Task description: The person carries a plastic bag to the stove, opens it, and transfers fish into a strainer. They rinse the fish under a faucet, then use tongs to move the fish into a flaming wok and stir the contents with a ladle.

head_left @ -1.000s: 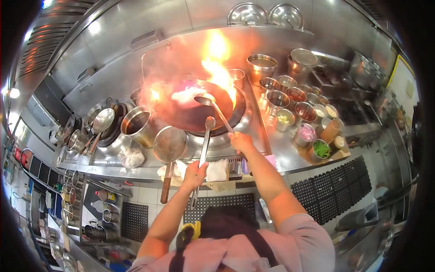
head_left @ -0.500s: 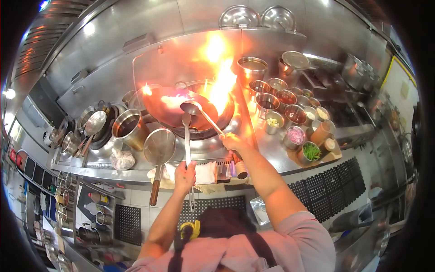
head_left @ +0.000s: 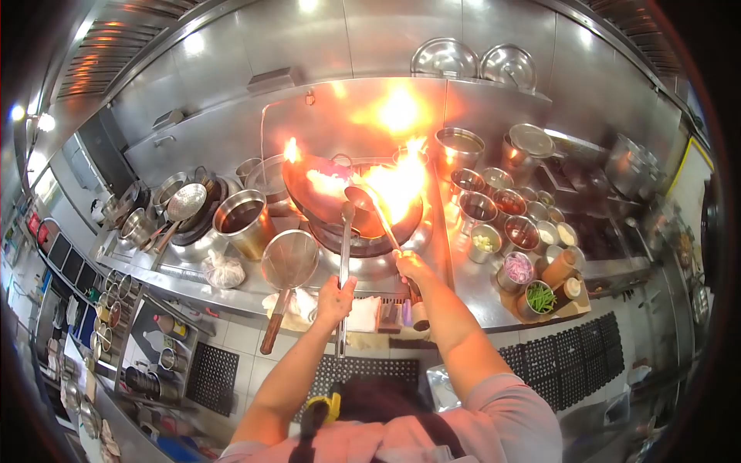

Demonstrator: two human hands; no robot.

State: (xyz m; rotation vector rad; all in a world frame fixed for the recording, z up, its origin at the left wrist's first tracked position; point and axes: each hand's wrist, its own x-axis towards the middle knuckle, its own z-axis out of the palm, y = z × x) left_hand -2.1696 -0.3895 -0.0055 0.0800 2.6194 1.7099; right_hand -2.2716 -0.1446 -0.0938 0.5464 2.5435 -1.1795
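Wok [head_left: 328, 193], dark, round, sat tilted on burner ring at back of steel desk [head_left: 478, 289], flames [head_left: 397, 181] rising at its right rim. Left hand [head_left: 336, 297] was curled tight round long metal wok handle [head_left: 343, 247]. Right hand [head_left: 411, 266] was clenched on ladle [head_left: 363, 199] shaft, bowl of ladle inside wok. Wire strainer [head_left: 289, 262] w/ wooden handle lay just left of left hand. Round steel condiment pots [head_left: 502, 212] clustered to right. No legible writing.
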